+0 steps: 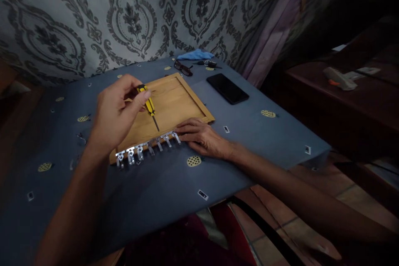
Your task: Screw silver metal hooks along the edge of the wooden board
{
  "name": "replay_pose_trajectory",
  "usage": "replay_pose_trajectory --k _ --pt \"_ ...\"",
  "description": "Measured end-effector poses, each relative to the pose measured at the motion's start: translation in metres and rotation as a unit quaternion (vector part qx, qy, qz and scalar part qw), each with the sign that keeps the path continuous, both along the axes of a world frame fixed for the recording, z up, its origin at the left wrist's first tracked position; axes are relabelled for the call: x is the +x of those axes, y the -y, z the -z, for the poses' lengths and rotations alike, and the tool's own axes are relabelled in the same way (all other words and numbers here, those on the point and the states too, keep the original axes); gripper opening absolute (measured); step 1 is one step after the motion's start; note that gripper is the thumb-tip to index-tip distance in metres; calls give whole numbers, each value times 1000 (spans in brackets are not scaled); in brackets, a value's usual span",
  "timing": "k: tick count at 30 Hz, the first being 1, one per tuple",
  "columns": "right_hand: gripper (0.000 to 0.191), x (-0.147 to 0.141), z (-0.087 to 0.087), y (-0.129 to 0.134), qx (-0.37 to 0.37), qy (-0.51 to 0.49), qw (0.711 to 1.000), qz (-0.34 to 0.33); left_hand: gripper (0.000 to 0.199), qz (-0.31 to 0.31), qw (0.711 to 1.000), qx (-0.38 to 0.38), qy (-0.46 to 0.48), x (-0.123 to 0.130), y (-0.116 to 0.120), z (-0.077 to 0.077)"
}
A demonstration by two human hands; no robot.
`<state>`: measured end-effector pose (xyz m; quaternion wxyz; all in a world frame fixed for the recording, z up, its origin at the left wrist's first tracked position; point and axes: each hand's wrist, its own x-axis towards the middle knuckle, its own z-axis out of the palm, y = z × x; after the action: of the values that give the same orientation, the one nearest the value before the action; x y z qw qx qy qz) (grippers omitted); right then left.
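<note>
The left hand (114,110) is clamping its grip on the yellow screwdriver (150,103), whose shaft is slanting down toward the metal hooks (140,153) lining the wooden board (170,102) on the desk (174,193); the right hand (207,139) is touching their right end, its grip impossible to tell

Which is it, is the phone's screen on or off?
Off, by its look: the phone's face is plain black, nothing lit.

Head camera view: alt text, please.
Left hand holds a yellow-and-black screwdriver, tip down, over a framed wooden board; the right hand rests at its near edge beside a row of metal hooks. Glasses and a phone lie beyond.
</note>
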<state>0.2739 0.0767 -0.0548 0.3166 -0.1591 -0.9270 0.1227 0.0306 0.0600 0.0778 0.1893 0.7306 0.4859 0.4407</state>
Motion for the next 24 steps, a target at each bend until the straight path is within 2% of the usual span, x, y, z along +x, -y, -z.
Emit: replay_pose_trajectory --k 6,15,24 --pt "35 0 -1 0 4 7 1000 1 13 2 999 22 -42 11 6 3" --pt "30 -1 -1 0 28 -15 999 -3 16 3 999 34 -23 16 -1 20" --pt "32 0 1 0 15 -9 1000 0 16 19 999 30 -3 25 3 23"
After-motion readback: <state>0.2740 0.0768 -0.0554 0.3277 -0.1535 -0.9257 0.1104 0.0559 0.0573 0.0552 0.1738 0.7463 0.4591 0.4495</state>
